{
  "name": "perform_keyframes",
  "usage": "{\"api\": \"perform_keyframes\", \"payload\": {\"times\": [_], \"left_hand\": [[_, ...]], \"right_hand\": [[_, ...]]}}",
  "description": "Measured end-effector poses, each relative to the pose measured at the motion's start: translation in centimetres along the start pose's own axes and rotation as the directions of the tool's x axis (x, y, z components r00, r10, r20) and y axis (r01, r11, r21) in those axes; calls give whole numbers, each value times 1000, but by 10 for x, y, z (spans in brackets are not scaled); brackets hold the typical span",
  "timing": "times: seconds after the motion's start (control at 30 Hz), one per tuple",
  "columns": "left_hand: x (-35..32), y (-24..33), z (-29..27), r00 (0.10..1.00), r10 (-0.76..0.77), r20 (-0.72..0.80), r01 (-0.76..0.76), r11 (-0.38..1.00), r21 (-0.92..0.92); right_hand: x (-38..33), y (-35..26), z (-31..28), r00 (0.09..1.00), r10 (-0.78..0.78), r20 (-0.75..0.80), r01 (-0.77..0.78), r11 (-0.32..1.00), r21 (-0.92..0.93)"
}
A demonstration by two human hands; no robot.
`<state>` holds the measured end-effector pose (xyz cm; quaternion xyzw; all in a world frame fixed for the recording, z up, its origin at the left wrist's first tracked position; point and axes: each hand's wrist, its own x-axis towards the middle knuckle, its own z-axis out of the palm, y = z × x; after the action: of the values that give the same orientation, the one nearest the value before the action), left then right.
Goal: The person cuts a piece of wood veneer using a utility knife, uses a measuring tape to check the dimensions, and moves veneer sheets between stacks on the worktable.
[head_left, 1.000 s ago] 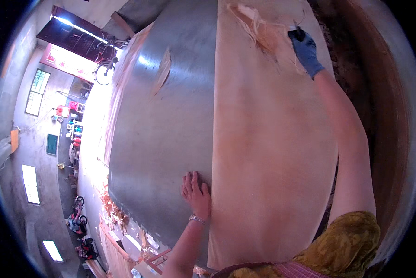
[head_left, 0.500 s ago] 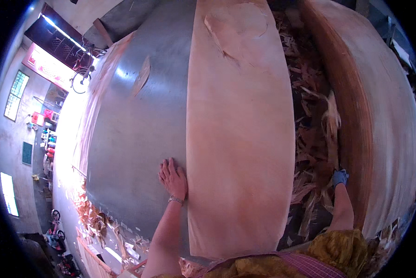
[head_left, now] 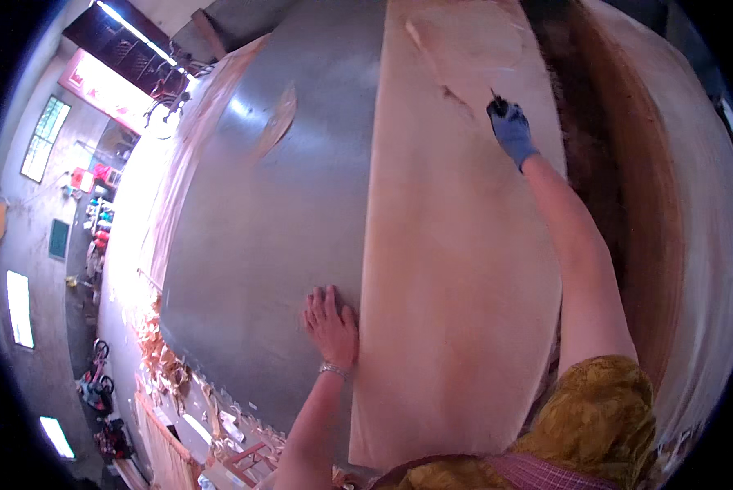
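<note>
A long, pale sheet of wood veneer (head_left: 448, 269) lies on a smooth grey tabletop (head_left: 260, 237). Bare, with a band at its wrist, my left hand (head_left: 332, 328) rests flat on the tabletop against the sheet's left edge, fingers spread. My right hand (head_left: 510, 129), in a blue glove with dark fingertips, reaches over the far part of the veneer. Its fingers are closed, and a small dark tip pokes out ahead of them; what it belongs to is too small to make out. Beside that hand, the sheet has a torn, rough-edged patch (head_left: 456, 100).
A thick stack of veneer sheets (head_left: 710, 237) stands to the right, past a dark gap (head_left: 591, 188). A loose veneer sliver (head_left: 278, 122) lies on the far tabletop. Wood scraps (head_left: 158, 335) are heaped at the left. Bikes (head_left: 97, 380) stand farther off.
My right hand has left the scrap-filled gap and swung forward and left over the veneer sheet, letting go of a strip. My left hand stays flat; the whole view has shifted slightly.
</note>
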<state>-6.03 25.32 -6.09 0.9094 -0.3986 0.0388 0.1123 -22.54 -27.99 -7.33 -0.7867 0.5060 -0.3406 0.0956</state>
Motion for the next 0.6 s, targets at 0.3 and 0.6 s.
{"api": "perform_keyframes", "payload": {"times": [0.3,0.6], "left_hand": [[14,0,0,995,-14,99,15,1000,-12],[9,2,1,992,-60,115,60,998,4]], "right_hand": [[127,-39,140,996,-27,-82,15,989,-149],[129,-66,155,954,257,156,-277,953,125]]}}
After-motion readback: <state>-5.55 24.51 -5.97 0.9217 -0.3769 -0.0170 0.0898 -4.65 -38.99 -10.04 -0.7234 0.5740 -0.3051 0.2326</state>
